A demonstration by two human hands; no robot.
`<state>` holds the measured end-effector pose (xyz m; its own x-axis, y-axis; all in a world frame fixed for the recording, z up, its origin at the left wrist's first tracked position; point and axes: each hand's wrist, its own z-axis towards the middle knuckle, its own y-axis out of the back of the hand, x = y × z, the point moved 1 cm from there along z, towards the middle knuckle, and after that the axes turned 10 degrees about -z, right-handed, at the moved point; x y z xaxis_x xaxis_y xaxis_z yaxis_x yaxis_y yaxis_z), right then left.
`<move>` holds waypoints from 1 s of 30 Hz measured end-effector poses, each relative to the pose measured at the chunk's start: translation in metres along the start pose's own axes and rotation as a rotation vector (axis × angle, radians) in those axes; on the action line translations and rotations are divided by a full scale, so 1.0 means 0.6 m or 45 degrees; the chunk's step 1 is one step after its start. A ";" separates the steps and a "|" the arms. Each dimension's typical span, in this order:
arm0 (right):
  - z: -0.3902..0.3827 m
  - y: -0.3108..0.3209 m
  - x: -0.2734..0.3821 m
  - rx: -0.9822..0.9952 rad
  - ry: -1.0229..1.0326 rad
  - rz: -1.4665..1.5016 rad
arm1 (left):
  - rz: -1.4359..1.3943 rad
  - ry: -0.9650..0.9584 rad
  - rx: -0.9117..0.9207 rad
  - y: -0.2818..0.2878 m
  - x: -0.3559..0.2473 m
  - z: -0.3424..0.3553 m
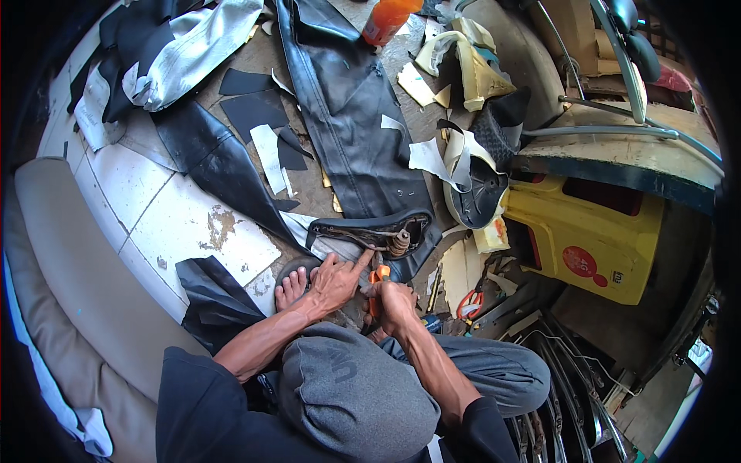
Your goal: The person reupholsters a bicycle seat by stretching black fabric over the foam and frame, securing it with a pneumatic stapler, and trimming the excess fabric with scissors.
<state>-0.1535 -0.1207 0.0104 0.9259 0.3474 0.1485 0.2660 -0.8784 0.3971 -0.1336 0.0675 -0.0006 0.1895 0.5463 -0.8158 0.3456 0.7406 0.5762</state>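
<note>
In front of me lies an upturned bike saddle (351, 232), its dark rim around a hollow with metal parts and a coil spring (399, 242). My left hand (333, 282) rests at the saddle's near edge, fingers stretched out, the index fingertip touching the rim below the metal parts. Closed in my right hand (395, 302) is an orange-handled tool that looks like pliers (380, 273). Its tip is close to the near rim by the spring, and my fingers partly hide it. Under the saddle spreads a long piece of black leather-like sheet (355, 131).
Left of the work, a bare foot (290, 288) stands by white tiles (162, 231). Red-handled scissors (470, 304) lie to the right, near a yellow plastic crate (594, 231). Beyond are another saddle shell (477, 193), foam scraps and an orange bottle (390, 19). A grey padded cushion (85, 262) stands left.
</note>
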 end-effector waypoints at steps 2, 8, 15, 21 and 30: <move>-0.026 -0.011 0.024 0.012 0.004 -0.007 | -0.109 -0.062 0.007 0.024 0.014 -0.011; -0.094 -0.001 0.096 0.185 -0.122 0.007 | 0.081 -0.247 -0.162 0.059 0.036 -0.001; -0.001 -0.010 0.002 0.160 -0.003 -0.151 | 0.406 -0.407 -0.488 0.029 0.059 0.069; 0.026 0.003 -0.030 0.094 -0.074 -0.362 | 0.220 -0.440 -0.181 0.046 0.066 0.099; -0.012 -0.004 0.017 0.201 0.012 -0.134 | 0.050 -0.452 -0.328 0.045 0.087 0.097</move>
<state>-0.1466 -0.1126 0.0177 0.8884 0.4426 0.1221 0.4009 -0.8773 0.2637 -0.0611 0.0932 -0.0307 0.5172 0.4411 -0.7334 0.1002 0.8199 0.5637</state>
